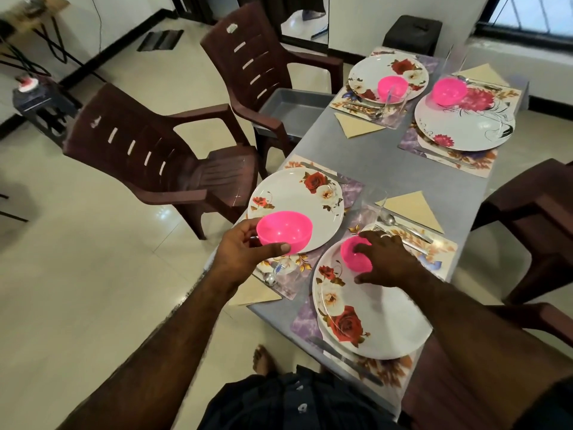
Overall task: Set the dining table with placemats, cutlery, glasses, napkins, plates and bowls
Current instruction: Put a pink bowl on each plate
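Now both arms reach forward over the near end of the grey bench (400,169). The left hand (245,248) holds a pink bowl (283,229) with its thumb curled along the near side and its fingers round the far side; the bowl sits upright at the near rim of the left near plate (297,193), a white plate with red and white roses. Whether the bowl rests on the plate or hangs just above it, I cannot tell. The right hand (386,259) comes down from above with its fingers spread and curled over a second pink bowl (353,252), gripping it on the far part of the right near plate (369,318), which bears the same rose pattern.

Each plate lies on a floral placemat (434,246). A spoon (392,219) and a fork lie on the mat beyond the right hand, with a folded beige napkin (412,209) just past them. At the far end two more plates each carry a pink bowl.
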Available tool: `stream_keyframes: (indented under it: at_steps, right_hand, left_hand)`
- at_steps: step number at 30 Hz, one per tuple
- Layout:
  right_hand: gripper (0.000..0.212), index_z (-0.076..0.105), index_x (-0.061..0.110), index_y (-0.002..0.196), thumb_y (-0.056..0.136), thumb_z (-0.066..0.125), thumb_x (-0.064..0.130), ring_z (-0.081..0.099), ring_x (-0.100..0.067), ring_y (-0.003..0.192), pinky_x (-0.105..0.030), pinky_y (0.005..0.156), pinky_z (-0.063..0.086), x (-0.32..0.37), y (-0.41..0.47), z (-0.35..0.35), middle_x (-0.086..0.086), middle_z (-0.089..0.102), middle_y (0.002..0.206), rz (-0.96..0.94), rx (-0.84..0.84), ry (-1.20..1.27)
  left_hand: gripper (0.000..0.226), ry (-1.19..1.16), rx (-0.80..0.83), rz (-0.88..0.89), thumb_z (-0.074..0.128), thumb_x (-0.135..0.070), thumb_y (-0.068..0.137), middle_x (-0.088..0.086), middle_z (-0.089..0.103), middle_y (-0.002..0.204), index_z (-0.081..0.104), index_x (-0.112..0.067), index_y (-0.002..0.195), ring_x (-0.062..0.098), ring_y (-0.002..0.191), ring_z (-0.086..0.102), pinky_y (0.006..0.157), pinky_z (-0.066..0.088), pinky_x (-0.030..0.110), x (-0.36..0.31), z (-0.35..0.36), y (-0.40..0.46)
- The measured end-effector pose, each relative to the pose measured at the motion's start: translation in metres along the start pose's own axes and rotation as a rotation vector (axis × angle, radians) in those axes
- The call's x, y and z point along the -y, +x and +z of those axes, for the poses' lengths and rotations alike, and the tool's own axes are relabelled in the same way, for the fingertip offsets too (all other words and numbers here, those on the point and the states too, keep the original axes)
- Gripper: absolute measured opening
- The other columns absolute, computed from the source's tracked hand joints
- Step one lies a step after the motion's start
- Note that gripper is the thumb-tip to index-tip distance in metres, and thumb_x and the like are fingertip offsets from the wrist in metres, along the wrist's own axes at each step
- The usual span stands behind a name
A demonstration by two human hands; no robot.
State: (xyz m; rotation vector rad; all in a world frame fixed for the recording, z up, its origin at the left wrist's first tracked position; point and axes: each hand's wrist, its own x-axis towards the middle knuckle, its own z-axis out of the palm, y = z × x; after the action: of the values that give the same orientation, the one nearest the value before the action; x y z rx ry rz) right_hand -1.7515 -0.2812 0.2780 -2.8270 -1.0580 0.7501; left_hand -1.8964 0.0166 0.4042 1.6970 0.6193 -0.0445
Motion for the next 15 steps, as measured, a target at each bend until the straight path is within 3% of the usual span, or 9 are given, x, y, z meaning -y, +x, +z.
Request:
stream_keyframes:
  at_steps: [3,7,12,15]
  right_hand:
    - [0.095,0.044,0.039,0.144,0.062,0.079,0.071,0.040,-0.032,0.144,-0.050,0.118,0.030,0.001,-0.001,-0.006,0.000,0.027,0.165,0.027,-0.001,0.051]
    - [0.095,0.043,0.032,0.145,0.065,0.087,0.059,0.050,-0.028,0.134,-0.045,0.111,0.037,0.003,0.001,-0.014,0.000,0.045,0.152,0.074,0.019,0.075]
    - [0.117,0.031,0.033,0.152,0.056,0.084,0.073,0.050,-0.029,0.137,-0.052,0.113,0.038,0.003,0.009,-0.009,0.001,0.042,0.157,0.041,0.040,0.032]
    - [0.117,0.029,0.026,0.154,0.061,0.084,0.071,0.051,-0.030,0.136,-0.052,0.113,0.039,0.007,0.012,-0.004,-0.001,0.042,0.158,0.033,0.057,-0.038]
  left_hand:
    - [0.109,0.014,0.003,0.000,0.101,-0.064,0.036,-0.004,0.073,0.126,0.067,-0.026,0.133,0.023,0.115,0.071,0.092,0.063,0.047,-0.004,0.001,-0.003]
    - [0.114,0.020,-0.008,-0.005,0.100,-0.067,0.032,-0.004,0.072,0.128,0.066,-0.026,0.134,0.024,0.117,0.070,0.094,0.062,0.050,-0.008,-0.001,-0.004]
    - [0.117,0.041,-0.007,-0.003,0.098,-0.070,0.032,-0.002,0.071,0.129,0.065,-0.025,0.135,0.024,0.117,0.069,0.095,0.062,0.050,-0.010,-0.003,-0.010]
    - [0.110,0.040,-0.004,0.001,0.098,-0.062,0.039,-0.001,0.071,0.129,0.064,-0.024,0.136,0.024,0.118,0.069,0.096,0.061,0.050,-0.011,-0.004,-0.012]
